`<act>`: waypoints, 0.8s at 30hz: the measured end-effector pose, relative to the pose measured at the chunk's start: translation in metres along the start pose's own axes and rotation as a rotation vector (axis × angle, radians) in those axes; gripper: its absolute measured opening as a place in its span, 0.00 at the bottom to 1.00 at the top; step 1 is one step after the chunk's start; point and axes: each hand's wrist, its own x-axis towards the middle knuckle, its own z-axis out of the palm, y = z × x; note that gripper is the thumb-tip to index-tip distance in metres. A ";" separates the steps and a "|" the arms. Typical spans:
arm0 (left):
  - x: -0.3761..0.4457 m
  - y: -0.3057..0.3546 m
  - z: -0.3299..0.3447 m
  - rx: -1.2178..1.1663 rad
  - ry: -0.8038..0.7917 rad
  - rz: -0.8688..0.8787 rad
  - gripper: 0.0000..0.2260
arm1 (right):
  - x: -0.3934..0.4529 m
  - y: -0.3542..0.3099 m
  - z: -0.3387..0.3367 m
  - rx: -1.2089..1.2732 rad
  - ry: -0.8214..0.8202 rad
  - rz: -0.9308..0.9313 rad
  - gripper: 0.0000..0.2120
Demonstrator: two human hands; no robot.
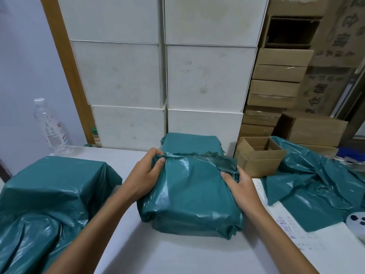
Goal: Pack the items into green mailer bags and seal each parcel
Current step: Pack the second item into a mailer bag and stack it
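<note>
Forearms: two bare forearms are being extended from the bottom edge toward mid-frame.
Left hand (pixel 145 176): being closed on the upper left corner of the green mailer bag (pixel 193 196), its film pinched between thumb and fingers.
Right hand (pixel 240 185): being pressed against the bag's upper right edge, fingers gripping crumpled film.
Green mailer bag: being held at centre frame on the white table (pixel 177 254), a boxy item filling it.
Second parcel (pixel 191 143): lying just behind it.
Covered box (pixel 55 184): draped in green film, lower left.
Loose bags (pixel 316 178): being left spread at right, beside an open carton (pixel 258 155).
Bottle (pixel 50 125): standing upright, upper left.
</note>
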 end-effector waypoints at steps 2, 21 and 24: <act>-0.001 -0.002 0.002 -0.008 0.013 0.003 0.05 | -0.003 0.001 0.002 0.013 0.022 -0.022 0.08; -0.004 -0.020 0.017 -0.121 0.152 -0.155 0.01 | -0.011 0.005 0.015 0.057 0.142 0.063 0.08; -0.001 -0.013 0.014 -0.210 0.109 -0.283 0.02 | -0.012 -0.004 0.012 0.116 0.117 0.218 0.06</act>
